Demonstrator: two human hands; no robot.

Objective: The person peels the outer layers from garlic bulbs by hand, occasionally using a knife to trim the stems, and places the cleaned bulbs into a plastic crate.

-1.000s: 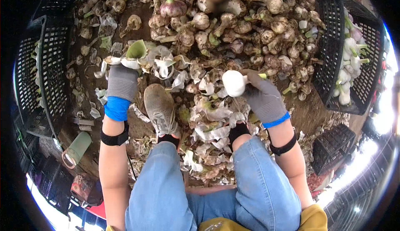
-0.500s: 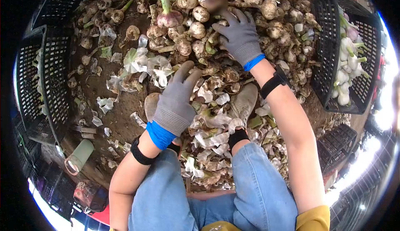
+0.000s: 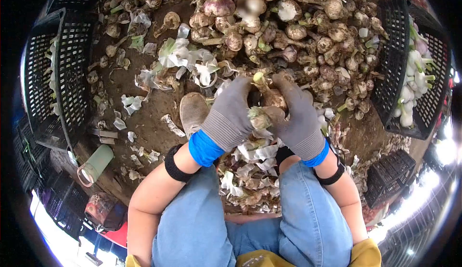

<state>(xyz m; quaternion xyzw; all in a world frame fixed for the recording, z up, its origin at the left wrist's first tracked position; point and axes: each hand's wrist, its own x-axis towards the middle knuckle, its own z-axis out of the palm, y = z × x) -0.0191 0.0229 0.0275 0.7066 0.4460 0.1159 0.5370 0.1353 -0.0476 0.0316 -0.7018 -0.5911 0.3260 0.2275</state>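
Both hands wear grey gloves with blue bands at the wrists and meet above the shoes. Between them are garlic bulbs (image 3: 273, 99) with dirty brown skin and cut green-white stems. My left hand (image 3: 232, 112) has its fingers closed against the left side of these bulbs. From the right, my right hand (image 3: 299, 118) wraps round them, its fingertips partly hidden. A large heap of unpeeled garlic (image 3: 332, 36) lies just beyond the hands. White peeled skins (image 3: 185, 57) are scattered to the left of the heap and between the feet.
A black crate (image 3: 409, 69) with cleaned white garlic stands at the right, another crate (image 3: 60, 79) at the left. A smaller black crate (image 3: 390, 178) sits lower right. A green cylindrical container (image 3: 98, 163) lies at lower left. One shoe (image 3: 193, 110) shows beside my left hand.
My right hand has come down from the heap towards my body and now holds garlic. My left hand has moved right to meet it. The view has shifted slightly.
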